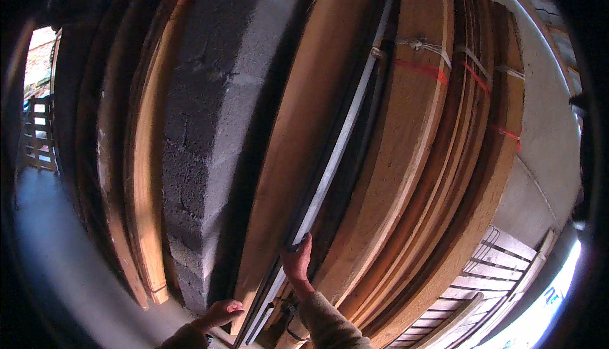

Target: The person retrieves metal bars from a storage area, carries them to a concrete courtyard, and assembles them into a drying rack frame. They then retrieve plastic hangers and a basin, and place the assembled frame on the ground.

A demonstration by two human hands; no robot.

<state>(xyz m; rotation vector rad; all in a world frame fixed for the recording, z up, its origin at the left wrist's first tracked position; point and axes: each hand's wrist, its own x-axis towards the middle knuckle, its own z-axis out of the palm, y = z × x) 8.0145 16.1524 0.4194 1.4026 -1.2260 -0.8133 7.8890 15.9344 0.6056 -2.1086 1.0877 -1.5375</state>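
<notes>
Two hands (223,313) (297,261) and one gripped silver bar (337,152) show.

Grey floor (82,279) at 8 o'clock carries, on end, a pale plank (147,178) and a darker plank (117,235), feet between 7 and 8 o'clock. Wide brown plank (295,140) ends near 7 o'clock, floor contact unclear. Slatted pallet-like panel (39,141) stands at far floor edge, 9 o'clock.

Timber store or shed, seemingly: tall planks (406,121) upright, some tied; rough block wall (196,108); slatted woodwork (485,284).
</notes>
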